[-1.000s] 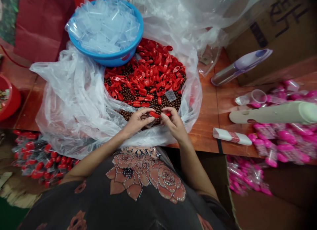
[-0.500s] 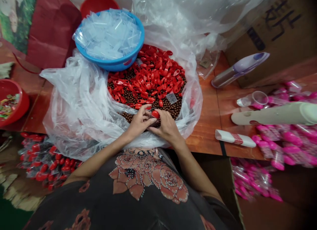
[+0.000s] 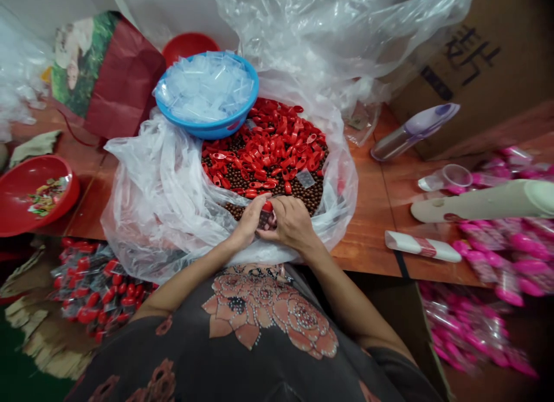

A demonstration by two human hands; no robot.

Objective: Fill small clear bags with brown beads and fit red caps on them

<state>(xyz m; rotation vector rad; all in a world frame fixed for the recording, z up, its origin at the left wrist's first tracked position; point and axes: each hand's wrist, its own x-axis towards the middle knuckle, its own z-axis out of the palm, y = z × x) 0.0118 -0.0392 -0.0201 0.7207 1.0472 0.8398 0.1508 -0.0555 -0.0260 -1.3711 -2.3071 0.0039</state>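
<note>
Head view: nearest the camera is a dark shirt printed with large brownish-pink flowers. Just beyond it, the person's left hand and right hand come together around a small clear container with a red cap. The left thumb and fingers pinch it from one side, and the curled right fingers close on the other. Brown balls show inside; whether the cap sits fully down cannot be told.

The container is held over the near edge of a crumpled translucent white plastic bag, spread open on a reddish wooden table. Small round brown balls fill the bag, with glossy red plastic caps heaped on them. To the right lies a narrow white packet with a red band.

Farther off, a round blue plastic bowl of clear plastic pieces rests against the heap. A purple-topped clear cylinder leans at right, near a brown cardboard box with dark handwriting.
</note>
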